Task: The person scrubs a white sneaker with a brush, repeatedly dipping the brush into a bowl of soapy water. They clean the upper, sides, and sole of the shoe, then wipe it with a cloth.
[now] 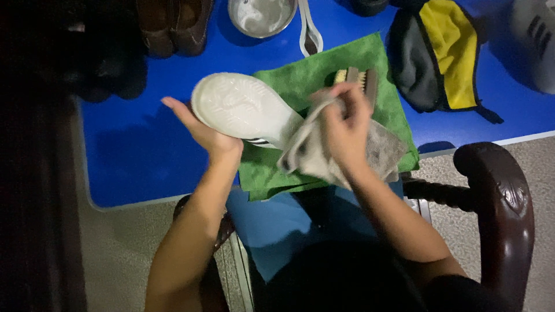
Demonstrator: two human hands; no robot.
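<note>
Above the green cloth [324, 81] on the blue table [144, 156], I see a white shoe [243, 108] held sole-up, its long axis running from upper left down toward the lower right. The left hand [202, 132] cups it from underneath at the toe half, palm up and fingers spread along the side rather than clenched round it. The heel end points straight at the right hand [346, 124], which is the one closer to that end and is closed on a grey rag [315, 153]; the rag is pressed against the shoe's heel, and part of it hangs loose below the wrist. So the shoe lies to the left of the rag hand, touching it through the fabric.

Just behind the right hand's fingers, a wooden brush [358, 78] rests on the green cloth. Further back on the table stand a metal bowl [261, 16], a shoehorn-like white tool [309, 32] beside it, a pair of brown shoes [173, 26] at the left, and a dark cloth with a yellow one [451, 52] at the right. I judge the person to be seated in a dark carved wooden chair [497, 208], over pale flooring. The room is dim, and the left edge falls into shadow.
</note>
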